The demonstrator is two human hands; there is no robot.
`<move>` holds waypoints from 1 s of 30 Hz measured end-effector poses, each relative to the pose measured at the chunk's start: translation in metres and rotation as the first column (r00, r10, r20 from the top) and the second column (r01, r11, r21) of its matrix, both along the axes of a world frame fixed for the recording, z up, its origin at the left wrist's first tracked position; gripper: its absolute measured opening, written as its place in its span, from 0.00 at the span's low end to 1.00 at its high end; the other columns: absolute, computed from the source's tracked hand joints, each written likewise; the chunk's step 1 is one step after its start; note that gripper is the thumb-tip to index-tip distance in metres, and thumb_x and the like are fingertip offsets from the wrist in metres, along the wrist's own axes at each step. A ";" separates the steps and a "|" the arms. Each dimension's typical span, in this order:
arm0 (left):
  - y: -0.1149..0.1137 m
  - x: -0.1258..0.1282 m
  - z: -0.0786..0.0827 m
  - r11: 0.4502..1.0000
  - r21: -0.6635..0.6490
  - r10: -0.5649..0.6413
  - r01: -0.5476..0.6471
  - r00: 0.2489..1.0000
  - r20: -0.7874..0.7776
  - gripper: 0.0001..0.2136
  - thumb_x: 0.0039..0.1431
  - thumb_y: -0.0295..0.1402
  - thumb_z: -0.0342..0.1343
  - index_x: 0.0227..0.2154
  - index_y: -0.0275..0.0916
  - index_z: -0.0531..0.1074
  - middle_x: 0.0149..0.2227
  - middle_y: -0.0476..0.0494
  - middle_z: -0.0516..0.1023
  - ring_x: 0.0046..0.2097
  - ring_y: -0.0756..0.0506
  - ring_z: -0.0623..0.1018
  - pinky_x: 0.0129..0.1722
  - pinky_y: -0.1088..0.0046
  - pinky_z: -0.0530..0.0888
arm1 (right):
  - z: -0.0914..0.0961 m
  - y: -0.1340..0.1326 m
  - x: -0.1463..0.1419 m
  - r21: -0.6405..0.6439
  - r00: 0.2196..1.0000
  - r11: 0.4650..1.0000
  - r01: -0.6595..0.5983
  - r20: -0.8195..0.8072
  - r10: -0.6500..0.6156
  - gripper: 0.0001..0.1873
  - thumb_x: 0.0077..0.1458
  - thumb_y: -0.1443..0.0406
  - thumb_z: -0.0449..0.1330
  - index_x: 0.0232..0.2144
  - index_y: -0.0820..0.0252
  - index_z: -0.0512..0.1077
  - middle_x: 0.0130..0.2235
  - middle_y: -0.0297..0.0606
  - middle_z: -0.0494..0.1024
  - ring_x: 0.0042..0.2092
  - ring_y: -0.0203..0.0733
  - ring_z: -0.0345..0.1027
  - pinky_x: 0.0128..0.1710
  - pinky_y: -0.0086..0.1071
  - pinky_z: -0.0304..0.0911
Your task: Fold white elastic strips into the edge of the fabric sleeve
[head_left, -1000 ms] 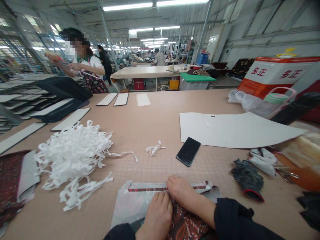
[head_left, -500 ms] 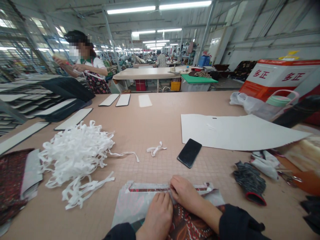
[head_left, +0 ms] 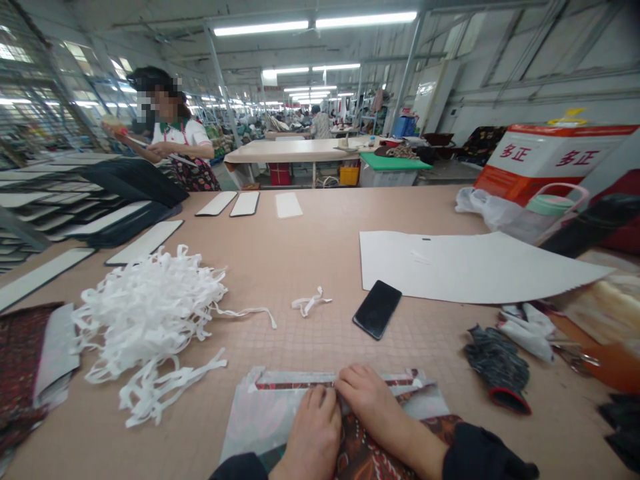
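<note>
Patterned cloth (head_left: 363,450) with pale backing (head_left: 260,420) at near middle of table (head_left: 320,247). Left hand (head_left: 316,420) slightly farther onto slot (head_left: 283,386) than in earlier frame; right hand (head_left: 369,397), beside it, slightly nearer. Fingers curled on cloth; cannot tell whether pinching. Phone (head_left: 377,310), left tape pile (head_left: 150,307) unmoved.

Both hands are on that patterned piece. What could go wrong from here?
1. Slip or crease: the left hand and right hand meet at the dark brown patterned fabric and its pale grey sheet layer; uneven pressure might skew them.
2. Snag: the tangled pile of white fabric strips has loose ends nearby, which might catch.
3. Knock: the black rectangular smartphone lies just beyond the hands and might get bumped.
</note>
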State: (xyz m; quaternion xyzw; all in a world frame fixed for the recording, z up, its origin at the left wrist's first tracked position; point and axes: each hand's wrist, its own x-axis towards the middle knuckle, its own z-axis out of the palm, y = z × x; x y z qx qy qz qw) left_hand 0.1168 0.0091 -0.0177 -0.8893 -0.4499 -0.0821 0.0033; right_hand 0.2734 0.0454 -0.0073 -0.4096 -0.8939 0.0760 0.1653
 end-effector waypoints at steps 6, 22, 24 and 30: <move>0.000 -0.001 0.005 0.996 -0.084 0.025 -0.025 1.000 -0.006 0.16 0.52 0.21 0.52 0.45 0.31 0.67 0.47 0.38 0.71 0.46 0.41 0.70 0.46 0.63 0.71 | 0.005 -0.005 0.004 -0.003 0.997 0.998 -0.064 0.039 0.064 0.08 0.51 0.72 0.61 0.35 0.60 0.68 0.35 0.34 0.71 0.38 0.41 0.61 0.37 0.34 0.56; 0.002 -0.023 0.021 0.963 -0.264 0.038 -0.061 0.995 -0.090 0.18 0.56 0.24 0.47 0.50 0.38 0.64 0.56 0.38 0.63 0.56 0.37 0.64 0.52 0.57 0.65 | -0.006 -0.027 0.044 0.024 0.960 0.977 0.212 0.180 -0.213 0.16 0.47 0.80 0.55 0.39 0.66 0.70 0.37 0.42 0.72 0.39 0.47 0.63 0.40 0.37 0.60; 0.001 -0.034 0.029 0.952 -0.290 0.064 -0.103 0.988 -0.139 0.20 0.55 0.21 0.46 0.51 0.40 0.64 0.56 0.37 0.63 0.56 0.37 0.64 0.52 0.57 0.66 | -0.002 -0.027 0.058 0.001 0.944 0.968 0.250 0.223 -0.244 0.16 0.47 0.80 0.55 0.39 0.67 0.70 0.37 0.43 0.72 0.39 0.48 0.63 0.39 0.37 0.61; -0.003 -0.061 0.052 0.925 -0.308 0.164 -0.224 0.964 -0.209 0.18 0.54 0.24 0.50 0.48 0.42 0.68 0.54 0.38 0.67 0.53 0.38 0.67 0.51 0.58 0.67 | 0.029 -0.032 0.065 -0.198 0.939 0.930 0.310 0.214 -0.268 0.06 0.53 0.71 0.56 0.33 0.61 0.72 0.37 0.41 0.73 0.42 0.47 0.64 0.45 0.41 0.58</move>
